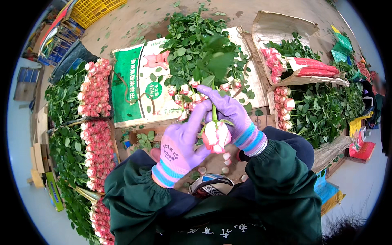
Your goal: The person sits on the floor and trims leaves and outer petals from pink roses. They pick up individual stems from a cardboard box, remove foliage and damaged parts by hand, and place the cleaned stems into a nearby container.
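My right hand (230, 112), in a purple glove, grips the green stem of a pink and white rose (215, 136) just above the bloom, which points down toward me. My left hand (181, 145), also in a purple glove, reaches up beside the bloom and touches its outer petals. Dark green sleeves cover both forearms. Beyond my hands lies a loose pile of roses (200, 57) with leafy stems on a printed sack (134, 81).
Rows of bundled pink roses (96, 122) line the left side. More bunches lie on cardboard (281, 28) and paper at the right (304, 106). A yellow crate (94, 10) stands at the far left. Loose petals lie on the floor near my lap.
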Available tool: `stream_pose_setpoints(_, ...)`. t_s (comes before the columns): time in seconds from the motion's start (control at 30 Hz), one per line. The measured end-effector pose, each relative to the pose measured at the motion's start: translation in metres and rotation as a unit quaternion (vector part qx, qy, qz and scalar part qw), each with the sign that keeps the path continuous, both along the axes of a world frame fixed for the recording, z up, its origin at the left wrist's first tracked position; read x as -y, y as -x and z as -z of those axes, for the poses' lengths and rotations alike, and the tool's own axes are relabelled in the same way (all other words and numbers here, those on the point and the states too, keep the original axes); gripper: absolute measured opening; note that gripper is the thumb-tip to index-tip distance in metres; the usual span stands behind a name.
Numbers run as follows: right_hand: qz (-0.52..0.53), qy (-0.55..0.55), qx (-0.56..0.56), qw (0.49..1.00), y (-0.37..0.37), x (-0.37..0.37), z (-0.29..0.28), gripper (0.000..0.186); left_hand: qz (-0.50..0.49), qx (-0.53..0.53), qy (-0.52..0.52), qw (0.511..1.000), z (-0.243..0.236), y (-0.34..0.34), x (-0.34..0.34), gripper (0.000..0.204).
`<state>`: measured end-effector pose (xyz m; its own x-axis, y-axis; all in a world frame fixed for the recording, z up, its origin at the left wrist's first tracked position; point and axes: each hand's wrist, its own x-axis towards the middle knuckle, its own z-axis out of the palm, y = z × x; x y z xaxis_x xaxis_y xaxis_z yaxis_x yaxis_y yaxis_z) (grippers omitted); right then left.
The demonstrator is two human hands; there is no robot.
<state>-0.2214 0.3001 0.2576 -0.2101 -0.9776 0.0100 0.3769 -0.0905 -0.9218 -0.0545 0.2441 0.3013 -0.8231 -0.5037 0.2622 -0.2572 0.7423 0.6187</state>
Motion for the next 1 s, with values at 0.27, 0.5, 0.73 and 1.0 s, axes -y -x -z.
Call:
stream_pose_setpoints(0.27, -0.081, -0.149, 0.000, 0.986, 0.034, 0.011, 0.000, 0.044, 0.136, 0.081, 0.096, 0.983, 0.009, 0.008, 0.006, 0.070)
stream_pose_setpoints(0.5, -0.175, -0.194, -0.612, 0.747, 0.053, -0.040, 0.118, 0.035, 0.236, 0.289, 0.090, 0.923, 0.050, 0.004, -0.026, 0.066)
stream_pose_setpoints(0.73, -0.068, -0.253, -0.686, 0.679, 0.049, -0.068, 0.144, 0.021, 0.203, 0.234, 0.075, 0.948, 0.046, -0.011, -0.026, 0.054)
stream_pose_setpoints(1.0, -0.137, -0.146, -0.770, 0.606, 0.047, -0.072, 0.155, 0.024, 0.175, 0.228, 0.109, 0.952, 0.064, -0.026, -0.033, 0.055)
